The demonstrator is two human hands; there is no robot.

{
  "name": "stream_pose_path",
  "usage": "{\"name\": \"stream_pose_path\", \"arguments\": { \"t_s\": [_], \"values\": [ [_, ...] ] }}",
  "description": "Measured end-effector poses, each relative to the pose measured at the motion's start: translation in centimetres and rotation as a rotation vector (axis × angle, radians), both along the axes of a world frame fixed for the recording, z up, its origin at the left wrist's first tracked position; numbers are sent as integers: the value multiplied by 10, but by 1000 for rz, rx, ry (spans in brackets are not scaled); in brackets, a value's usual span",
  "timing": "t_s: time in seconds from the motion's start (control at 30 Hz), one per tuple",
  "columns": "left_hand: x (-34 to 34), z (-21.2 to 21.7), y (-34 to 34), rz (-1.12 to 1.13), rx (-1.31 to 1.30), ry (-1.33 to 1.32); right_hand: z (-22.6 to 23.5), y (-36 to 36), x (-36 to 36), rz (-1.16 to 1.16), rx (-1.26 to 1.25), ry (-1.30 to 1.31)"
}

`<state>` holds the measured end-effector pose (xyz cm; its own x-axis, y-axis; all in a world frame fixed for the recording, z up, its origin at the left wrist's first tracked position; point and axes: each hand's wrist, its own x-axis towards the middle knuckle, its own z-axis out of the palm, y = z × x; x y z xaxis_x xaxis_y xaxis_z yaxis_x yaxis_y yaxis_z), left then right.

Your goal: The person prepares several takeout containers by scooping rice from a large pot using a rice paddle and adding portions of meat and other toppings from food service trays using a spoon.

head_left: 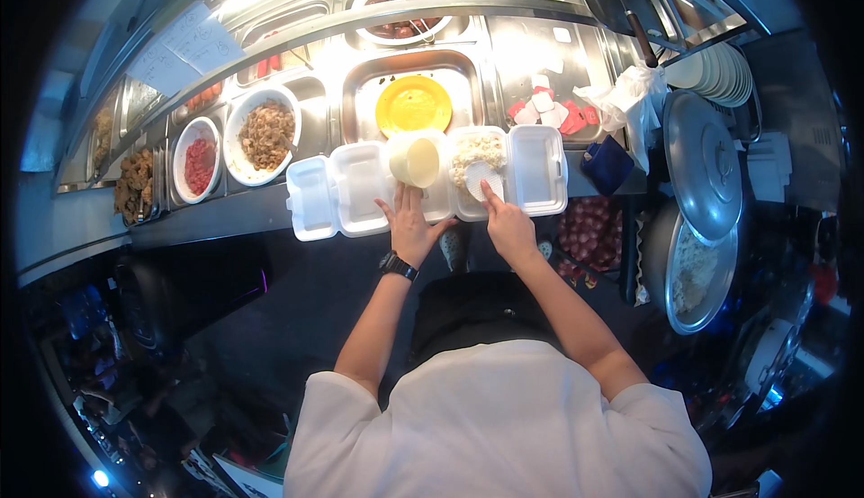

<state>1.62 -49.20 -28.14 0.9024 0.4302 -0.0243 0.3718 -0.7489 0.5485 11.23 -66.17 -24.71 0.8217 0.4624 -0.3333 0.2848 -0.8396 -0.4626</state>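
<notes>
Two white foam clamshell boxes stand side by side along the counter edge, lids folded open. Rice fills part of the right box. My right hand grips a white rice paddle, its blade resting against that rice. In front of the left box, my left hand has its fingers spread, the middle ones touching the near side of a pale yellow cup. This cup sits tilted over the left box's right half. What lies beneath it is hidden.
Behind the boxes, a yellow plate lies in a steel tray. Bowls of chopped meat and red food stand at left. A large pot of rice with a metal lid is at right, near a dark blue pouch.
</notes>
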Motion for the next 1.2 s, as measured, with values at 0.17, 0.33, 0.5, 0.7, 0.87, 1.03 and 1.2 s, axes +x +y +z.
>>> {"name": "stream_pose_path", "arguments": {
  "t_s": [0.17, 0.33, 0.5, 0.7, 0.87, 1.03, 1.2],
  "values": [
    [1, 0, 0, 35, -63, 15, 0, -10, -12, 16, -36, 17],
    [1, -2, 4, 4, -10, -15, 18, -28, 3, 91, 12, 37],
    [7, -7, 11, -75, 94, -7, 57, -22, 19, 109, -71, -92],
    [8, 29, 7, 65, 106, -226, 60, -44, 33, 123, -62, -445],
    [29, 104, -31, 39, -569, -245, 128, -259, 37, -339, 332, -92],
    [74, 177, -226, -228, -1118, 131, 111, -517, 36, -700, -231, 184],
    [160, 158, -435, -1245, -571, 106, 1, -591, 109, -829, -324, -92]
  ]
}}
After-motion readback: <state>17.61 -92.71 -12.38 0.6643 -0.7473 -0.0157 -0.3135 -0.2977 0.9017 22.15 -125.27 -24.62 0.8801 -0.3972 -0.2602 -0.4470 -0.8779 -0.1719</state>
